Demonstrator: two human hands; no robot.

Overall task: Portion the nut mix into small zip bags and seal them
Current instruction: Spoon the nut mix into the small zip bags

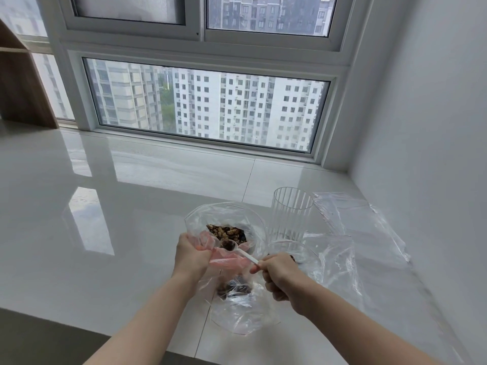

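A tall ribbed clear glass stands upright just right of the large clear plastic bag of brown nut mix, with flat empty clear zip bags spread beyond it toward the white wall. The left hand pinches the pink-striped mouth of a small clear zip bag, which holds a few nuts and hangs in front of the big bag. The right hand grips a white plastic spoon, its loaded bowl over that mouth. The glossy white surface reflects the white-framed window.
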